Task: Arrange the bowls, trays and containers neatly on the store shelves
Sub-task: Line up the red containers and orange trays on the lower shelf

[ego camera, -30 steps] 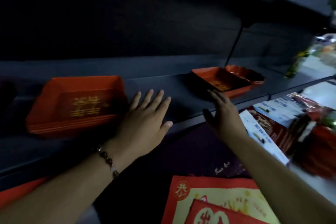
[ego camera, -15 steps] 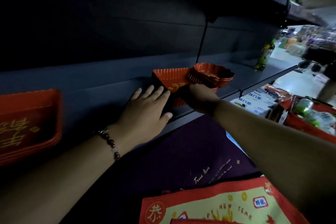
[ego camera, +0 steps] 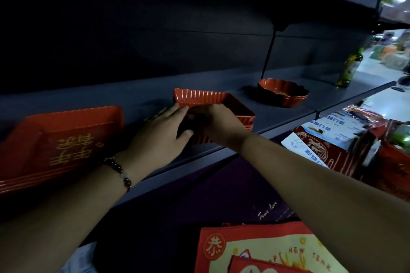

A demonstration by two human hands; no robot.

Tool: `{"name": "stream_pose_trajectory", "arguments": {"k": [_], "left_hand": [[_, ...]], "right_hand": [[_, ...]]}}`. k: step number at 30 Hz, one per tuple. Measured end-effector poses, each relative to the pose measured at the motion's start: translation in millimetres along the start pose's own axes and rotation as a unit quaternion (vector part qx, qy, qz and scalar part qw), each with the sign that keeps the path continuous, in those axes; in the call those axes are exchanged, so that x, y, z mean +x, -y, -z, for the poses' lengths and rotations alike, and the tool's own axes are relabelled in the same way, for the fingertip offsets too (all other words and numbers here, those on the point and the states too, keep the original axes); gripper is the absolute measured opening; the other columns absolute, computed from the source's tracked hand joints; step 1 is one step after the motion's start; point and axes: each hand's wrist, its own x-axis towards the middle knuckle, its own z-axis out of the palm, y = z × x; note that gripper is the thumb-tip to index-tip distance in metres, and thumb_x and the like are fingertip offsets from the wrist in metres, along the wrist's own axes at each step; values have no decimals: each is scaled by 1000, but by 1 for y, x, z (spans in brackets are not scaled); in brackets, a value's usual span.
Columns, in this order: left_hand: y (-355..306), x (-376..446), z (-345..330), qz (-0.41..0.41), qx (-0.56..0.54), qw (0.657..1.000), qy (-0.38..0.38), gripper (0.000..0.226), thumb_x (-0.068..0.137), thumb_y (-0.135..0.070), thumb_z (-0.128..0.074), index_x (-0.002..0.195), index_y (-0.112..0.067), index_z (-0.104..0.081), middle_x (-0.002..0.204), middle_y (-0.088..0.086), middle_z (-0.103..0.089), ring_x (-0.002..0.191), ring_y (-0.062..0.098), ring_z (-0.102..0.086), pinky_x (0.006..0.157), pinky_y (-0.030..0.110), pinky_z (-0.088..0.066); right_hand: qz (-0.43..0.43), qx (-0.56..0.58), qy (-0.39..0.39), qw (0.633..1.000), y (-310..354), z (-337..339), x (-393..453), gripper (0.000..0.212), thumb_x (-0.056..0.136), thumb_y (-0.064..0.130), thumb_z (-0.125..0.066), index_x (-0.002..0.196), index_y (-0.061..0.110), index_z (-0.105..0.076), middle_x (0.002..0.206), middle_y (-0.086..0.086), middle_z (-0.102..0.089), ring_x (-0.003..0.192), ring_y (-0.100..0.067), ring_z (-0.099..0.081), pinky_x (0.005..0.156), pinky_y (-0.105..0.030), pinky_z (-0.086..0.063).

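Head camera, pretty dim lighting: both hands are on a small red tray (ego camera: 221, 104) sitting near the front edge of the dark shelf (ego camera: 288, 115), roughly mid-shelf. The tray is rectangular with ribbed, fluted walls and a dark inside, and it looks like it's sitting on another one or two of the same kind, since more ribbed red rims show under it. The left hand (ego camera: 162, 135) has its fingers pressed together along the tray's near-left corner, thumb curled onto the ribbed side. The right hand (ego camera: 217, 124) is curled over the near rim, gripping it; its fingertips are hidden, so can't tell more than that. There's a bead bracelet (ego camera: 118, 170) on the left wrist. Further left on the same shelf sits a bigger red tray (ego camera: 66, 139) with gold characters. To the right, well apart, is a red scalloped bowl (ego camera: 284, 93), and a green bottle (ego camera: 350, 68) stands near the shelf's far right end.
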Motion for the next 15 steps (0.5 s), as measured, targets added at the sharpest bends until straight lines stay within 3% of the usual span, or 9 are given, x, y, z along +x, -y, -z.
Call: {"name": "stream_pose_trajectory", "arguments": {"k": [2, 4, 5, 7, 9, 11, 13, 15], "left_hand": [[1, 0, 2, -8, -23, 999, -33, 56, 97, -36, -52, 149, -27, -32, 159, -8, -18, 143, 20, -23, 114, 39, -23], [3, 4, 0, -21, -52, 997, -58, 41, 94, -28, -58, 134, -22, -53, 151, -7, -38, 132, 19, -41, 106, 37, -38], [4, 6, -2, -25, -62, 996, -60, 28, 92, -26, -61, 120, -19, -61, 137, -6, -51, 120, 18, -52, 94, 35, -46], [4, 7, -6, -21, -74, 995, -56, 11, 91, -22, -63, 100, -16, -65, 112, -8, -59, 99, 15, -60, 75, 27, -47], [1, 5, -9, -15, -94, 993, -74, 10, 92, -20, -62, 96, -12, -65, 111, -6, -59, 94, 14, -59, 74, 27, -47], [-4, -2, -4, -14, -109, 987, -118, 12, 92, -19, -61, 99, -10, -65, 116, -5, -59, 95, 11, -56, 79, 28, -48], [-5, -13, 6, -28, -106, 980, -165, 12, 92, -18, -61, 101, -10, -65, 120, -8, -58, 96, 4, -52, 77, 15, -40], [0, -29, 18, -31, -102, 975, -197, 13, 91, -17, -62, 103, -11, -65, 125, -9, -56, 102, 2, -50, 80, 9, -34]], "right_hand": [[39, -45, -25, 998, 7, 3, -2, 25, 94, 21, -55, 116, 21, -67, 109, 1, -71, 98, -14, -66, 87, -33, -52], [50, -50, -46, 996, 12, 5, -8, 23, 94, 20, -56, 113, 20, -69, 108, 1, -72, 97, -14, -66, 87, -34, -51], [39, -38, -64, 996, 14, 5, -13, 22, 95, 21, -56, 111, 20, -70, 106, 2, -72, 95, -13, -66, 85, -34, -52], [-48, 29, -104, 993, 18, 8, -25, 24, 97, 28, -53, 116, 22, -67, 111, 4, -67, 97, -10, -61, 85, -31, -51], [-184, 160, -156, 957, 19, 14, -44, 32, 96, 33, -54, 126, 24, -58, 120, 8, -56, 104, -6, -53, 87, -27, -47], [-250, 255, -224, 907, 19, 16, -64, 40, 94, 33, -57, 133, 27, -50, 131, 7, -49, 111, -4, -48, 93, -29, -46], [-255, 239, -244, 905, 21, 14, -80, 52, 92, 31, -59, 140, 32, -39, 146, 5, -37, 123, -3, -41, 102, -30, -42], [-232, 185, -211, 931, 29, 10, -87, 67, 91, 25, -61, 146, 38, -25, 158, 6, -15, 137, -10, -30, 108, -36, -37]]}}
